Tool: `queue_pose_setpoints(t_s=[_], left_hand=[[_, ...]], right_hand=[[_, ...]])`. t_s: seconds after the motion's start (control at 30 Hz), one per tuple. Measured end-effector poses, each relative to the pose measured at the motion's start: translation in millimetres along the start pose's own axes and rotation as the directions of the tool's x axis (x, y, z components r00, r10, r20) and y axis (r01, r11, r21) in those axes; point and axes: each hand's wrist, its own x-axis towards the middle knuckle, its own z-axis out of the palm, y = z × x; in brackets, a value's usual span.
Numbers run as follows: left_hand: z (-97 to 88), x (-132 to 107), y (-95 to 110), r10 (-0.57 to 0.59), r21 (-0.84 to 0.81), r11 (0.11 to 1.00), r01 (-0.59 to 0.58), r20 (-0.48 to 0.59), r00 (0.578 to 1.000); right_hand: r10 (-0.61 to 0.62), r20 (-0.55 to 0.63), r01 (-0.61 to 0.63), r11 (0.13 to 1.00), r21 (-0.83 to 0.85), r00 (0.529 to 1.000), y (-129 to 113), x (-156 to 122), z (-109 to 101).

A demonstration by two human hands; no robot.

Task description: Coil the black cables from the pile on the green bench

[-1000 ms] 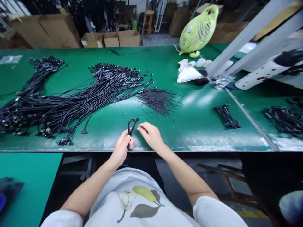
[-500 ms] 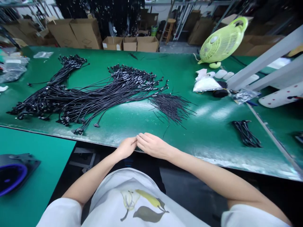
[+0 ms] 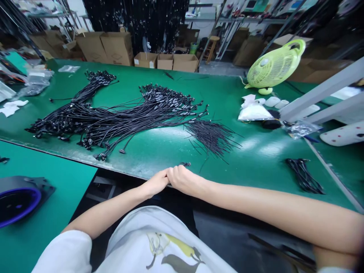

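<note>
My left hand (image 3: 156,183) and my right hand (image 3: 182,180) meet at the near edge of the green workbench (image 3: 159,161), fingers curled and touching each other. A short black cable end (image 3: 185,164) pokes out just past my right knuckles, and the rest of that cable is hidden by my hands. Beyond them lies a large spread of black cables with small connectors (image 3: 133,121). Its loose thin wire ends (image 3: 212,138) fan out to the right, a short way from my right hand.
A smaller black cable bundle (image 3: 304,176) lies to the right on the bench. Further back are a white bag (image 3: 254,112), a lime-green fan (image 3: 274,64) and cardboard boxes (image 3: 165,61). Grey frame posts (image 3: 321,94) rise at the right. A lower green mat (image 3: 48,201) holds a round black-and-blue object (image 3: 19,201).
The black cable loop held up in my left hand a second ago is now mostly hidden between my hands, which have come together. The view has turned, tilting the bench.
</note>
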Motion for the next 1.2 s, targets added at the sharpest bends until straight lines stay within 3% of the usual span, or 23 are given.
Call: queue_pose_setpoints(t_s=[0.1, 0.17, 0.23, 0.3, 0.37, 0.4, 0.5, 0.57, 0.63, 0.73, 0.8, 0.9, 0.97, 1.07, 1.13, 1.2], left_hand=[[0.9, 8, 16, 0.097, -0.240, 0.963, -0.121, -0.113, 0.989], [-3.2, 15, 24, 0.131, -0.384, 0.901, -0.200, -0.200, 0.971], [-11.0, 19, 26, 0.176, -0.422, 0.863, -0.279, -0.266, 0.948], [-21.0, 16, 25, 0.287, -0.294, 0.876, -0.382, -0.317, 0.904], [-29.9, 7, 22, 0.422, -0.057, 0.889, -0.455, -0.287, 0.860], [-32.7, 2, 20, 0.458, 0.049, 0.887, -0.459, -0.228, 0.859], [-33.2, -8, 11, 0.356, 0.157, 0.922, -0.353, 0.005, 0.934], [-30.5, -5, 6, 0.234, 0.058, 0.970, -0.236, 0.032, 0.972], [-30.5, 2, 6, 0.128, -0.134, 0.982, -0.129, -0.016, 0.992], [-37.5, 8, 15, 0.087, -0.331, 0.936, -0.121, -0.116, 0.989], [-41.5, 4, 23, 0.167, -0.251, 0.946, -0.207, -0.171, 0.971], [-37.3, -5, 27, 0.278, -0.053, 0.953, -0.297, -0.226, 0.934], [-27.7, -8, 22, 0.225, -0.097, 0.962, -0.255, -0.242, 0.944], [-11.1, -7, 10, 0.089, -0.279, 0.953, -0.116, -0.106, 0.990], [-3.2, -6, 3, 0.134, -0.254, 0.955, -0.153, -0.093, 0.987], [1.0, -3, -1, 0.245, -0.115, 0.957, -0.267, -0.172, 0.954]], right_hand=[[0.293, 0.009, -0.287, 0.931, 0.225, 0.956, 9, 18, 5], [0.496, -0.027, -0.444, 0.799, 0.405, 0.868, 10, 26, 9], [0.653, -0.087, -0.476, 0.630, 0.614, 0.752, 5, 28, 12], [0.726, -0.104, -0.400, 0.486, 0.777, 0.680, -1, 25, 16], [0.730, -0.079, -0.356, 0.421, 0.834, 0.679, -2, 18, 17], [0.726, -0.065, -0.370, 0.424, 0.827, 0.685, -1, 15, 17], [0.739, -0.115, -0.471, 0.532, 0.704, 0.663, 1, 9, 15], [0.694, -0.234, -0.474, 0.661, 0.582, 0.681, -3, 9, 12], [0.581, -0.345, -0.398, 0.785, 0.474, 0.737, -12, 11, 10], [0.492, -0.379, -0.300, 0.834, 0.462, 0.784, -21, 13, 11], [0.533, -0.320, -0.316, 0.785, 0.533, 0.783, -20, 10, 14], [0.618, -0.254, -0.409, 0.722, 0.558, 0.744, -14, 6, 19], [0.643, -0.255, -0.461, 0.722, 0.516, 0.722, -12, 5, 21], [0.679, -0.217, -0.480, 0.675, 0.561, 0.701, -14, 6, 23], [0.743, -0.122, -0.445, 0.515, 0.733, 0.658, -15, 8, 25], [0.770, 0.030, -0.333, 0.241, 0.912, 0.638, -15, 9, 30]])
